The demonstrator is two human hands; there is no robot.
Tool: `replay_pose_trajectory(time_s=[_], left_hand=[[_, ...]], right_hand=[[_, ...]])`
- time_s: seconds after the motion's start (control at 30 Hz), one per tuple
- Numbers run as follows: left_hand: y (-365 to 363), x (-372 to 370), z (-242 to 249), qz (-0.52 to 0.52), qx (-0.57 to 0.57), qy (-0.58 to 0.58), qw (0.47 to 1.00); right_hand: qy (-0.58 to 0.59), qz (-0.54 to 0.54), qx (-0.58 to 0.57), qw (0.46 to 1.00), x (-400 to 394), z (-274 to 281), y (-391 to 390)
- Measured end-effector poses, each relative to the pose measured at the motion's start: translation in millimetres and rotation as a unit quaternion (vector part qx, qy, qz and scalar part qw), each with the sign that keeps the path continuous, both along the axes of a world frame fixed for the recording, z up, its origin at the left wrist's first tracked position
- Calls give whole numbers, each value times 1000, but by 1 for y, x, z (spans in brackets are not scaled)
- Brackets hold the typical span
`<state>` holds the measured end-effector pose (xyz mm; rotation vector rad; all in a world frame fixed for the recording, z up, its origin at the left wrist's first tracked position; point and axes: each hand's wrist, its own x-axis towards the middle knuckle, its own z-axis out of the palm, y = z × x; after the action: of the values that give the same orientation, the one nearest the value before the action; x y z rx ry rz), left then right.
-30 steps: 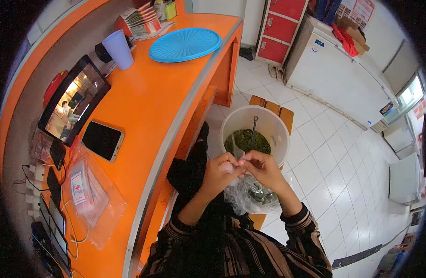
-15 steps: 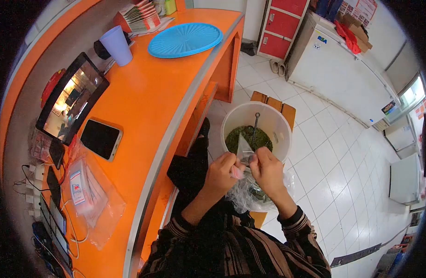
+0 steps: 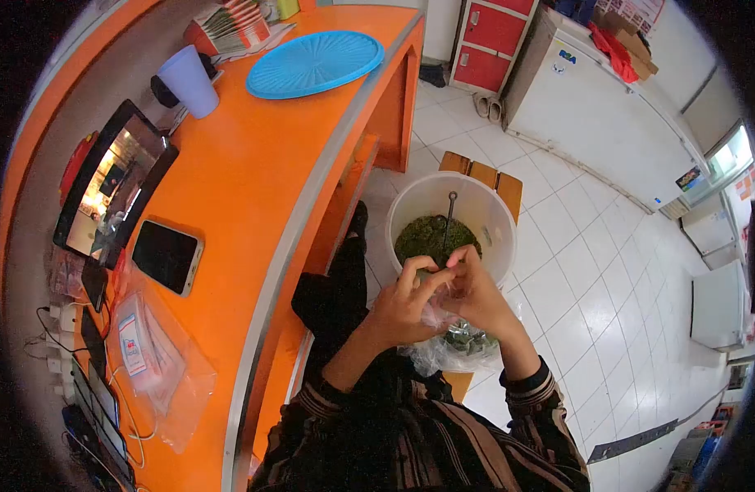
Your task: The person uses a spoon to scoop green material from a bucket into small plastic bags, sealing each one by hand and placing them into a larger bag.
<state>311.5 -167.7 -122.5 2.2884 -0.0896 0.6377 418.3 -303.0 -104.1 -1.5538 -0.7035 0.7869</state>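
Over the near edge of a white bucket (image 3: 502, 215), my left hand (image 3: 403, 310) and my right hand (image 3: 481, 302) meet with curled fingers. Both are closed on a small clear plastic bag (image 3: 440, 312), mostly hidden by the fingers. Chopped green stuff (image 3: 420, 236) covers the bucket's bottom, and a metal utensil with a long thin handle (image 3: 450, 215) stands in it, its lower end partly buried. Below my hands, against the bucket's near side, lies a larger crumpled clear bag (image 3: 431, 358) with green packets (image 3: 469, 338) in it.
The bucket stands on a slatted wooden bench (image 3: 508, 190). To the left runs an orange counter (image 3: 254, 189) holding a blue round lid (image 3: 316, 64), a lilac cup (image 3: 189, 82), a tablet (image 3: 115, 184), a phone (image 3: 167, 256) and a pack of plastic bags (image 3: 152, 353). A white chest freezer (image 3: 599, 115) stands beyond.
The bag's pointed corner, upright between my hands before, no longer shows. My fingers have come together and bent inward over the plastic. The view has shifted slightly.
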Motion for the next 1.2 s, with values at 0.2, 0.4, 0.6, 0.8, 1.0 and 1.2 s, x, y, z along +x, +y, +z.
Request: replay_pose_trajectory(time_s=[0.2,0.4,0.6,0.8,1.0,1.2], left_hand=[[24,0,-41,-14,33,-33,999],[52,-32,-52,101,-171,42,979],[62,-49,-84,53,-376,10,925],[57,-62,-85,41,-405,21,913],[59,-66,-94,-1,-402,8,916],[50,-62,-115,3,-447,66,892]], right_hand=[[62,85,26,994,23,14,4],[-416,71,-107,900,108,-74,31],[-504,349,-240,753,106,-131,77],[-550,226,-385,706,111,-108,91],[-358,70,-456,812,161,-127,66],[-140,51,-280,948,170,-148,78]])
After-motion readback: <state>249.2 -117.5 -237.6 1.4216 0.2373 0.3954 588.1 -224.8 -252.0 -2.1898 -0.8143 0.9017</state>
